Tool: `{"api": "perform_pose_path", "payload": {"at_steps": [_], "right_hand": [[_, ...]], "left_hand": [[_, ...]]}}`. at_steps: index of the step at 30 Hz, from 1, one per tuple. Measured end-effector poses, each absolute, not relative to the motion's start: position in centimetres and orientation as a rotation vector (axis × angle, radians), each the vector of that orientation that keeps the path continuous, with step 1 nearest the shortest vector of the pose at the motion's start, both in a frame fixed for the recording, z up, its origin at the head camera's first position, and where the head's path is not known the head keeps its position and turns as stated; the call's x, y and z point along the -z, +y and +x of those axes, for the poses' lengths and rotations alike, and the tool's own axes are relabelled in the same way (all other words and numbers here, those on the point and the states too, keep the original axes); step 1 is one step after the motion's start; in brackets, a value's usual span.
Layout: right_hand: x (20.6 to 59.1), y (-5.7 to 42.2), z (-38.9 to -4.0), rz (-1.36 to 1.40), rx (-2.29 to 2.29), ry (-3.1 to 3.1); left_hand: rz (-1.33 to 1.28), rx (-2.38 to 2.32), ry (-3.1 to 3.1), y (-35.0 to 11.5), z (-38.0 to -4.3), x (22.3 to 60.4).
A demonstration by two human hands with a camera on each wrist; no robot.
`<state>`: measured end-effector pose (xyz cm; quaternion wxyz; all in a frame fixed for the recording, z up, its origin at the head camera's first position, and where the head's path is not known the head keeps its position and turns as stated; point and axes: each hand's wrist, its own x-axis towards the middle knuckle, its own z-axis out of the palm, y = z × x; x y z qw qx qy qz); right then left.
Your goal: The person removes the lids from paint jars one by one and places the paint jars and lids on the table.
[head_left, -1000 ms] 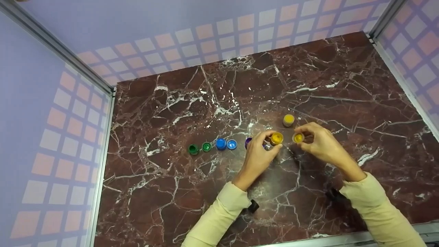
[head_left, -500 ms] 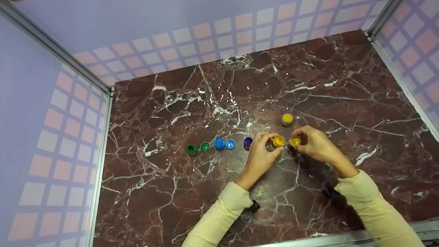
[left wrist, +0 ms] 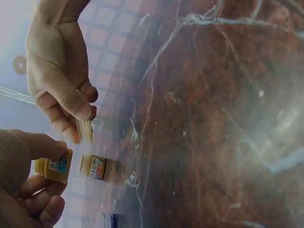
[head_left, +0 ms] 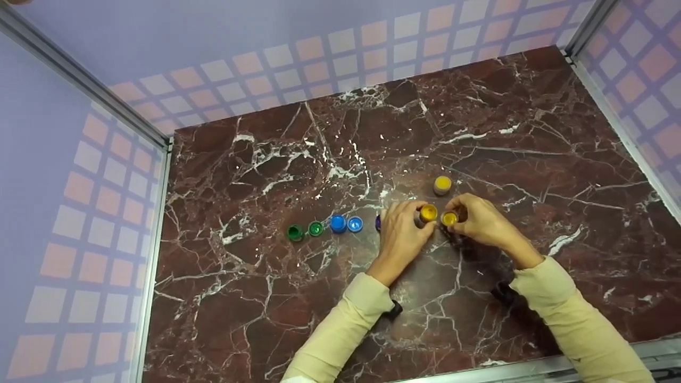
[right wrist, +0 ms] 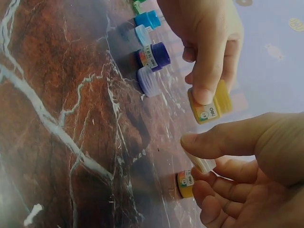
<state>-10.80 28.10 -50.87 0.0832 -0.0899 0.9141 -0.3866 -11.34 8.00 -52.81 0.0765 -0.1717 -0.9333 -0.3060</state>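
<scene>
My left hand [head_left: 401, 231] pinches a small yellow paint jar [head_left: 428, 214] between thumb and fingers, its open mouth facing up in the head view. Just to its right, my right hand [head_left: 481, 223] holds a round clear lid [head_left: 449, 218] by its edge, with yellow paint on the inner side. Jar and lid are raised above the table, a narrow gap between them. Behind the hands stands a second yellow paint jar [head_left: 442, 185]. A purple paint jar [right wrist: 154, 56] and its lid [right wrist: 148, 81] show in the right wrist view; in the head view my left hand mostly hides them.
Left of the hands, a blue paint jar [head_left: 338, 224] with its lid [head_left: 355, 224] and a green paint jar [head_left: 295, 232] with its lid [head_left: 316, 229] form a row on the dark red marbled table [head_left: 239, 298]. Tiled walls [head_left: 298, 48] enclose the back and sides.
My right hand has moved left with the lid, narrowing the gap to the yellow jar. My left hand keeps its grip on that jar, moving only slightly. The head view has shifted a little.
</scene>
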Motion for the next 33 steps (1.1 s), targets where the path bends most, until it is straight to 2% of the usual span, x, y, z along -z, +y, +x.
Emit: {"api": "perform_pose_path", "payload": {"at_steps": [16, 33], "right_hand": [[52.3, 28.1, -11.6, -0.206, 1.105, 2.759], [53.2, 27.5, -11.7, -0.189, 1.057, 2.793]], "left_hand": [[-0.595, 0.551, -2.869, 8.9, -11.8, 53.7], [-0.600, 0.477, -2.861, 8.7, -12.0, 54.7]]}}
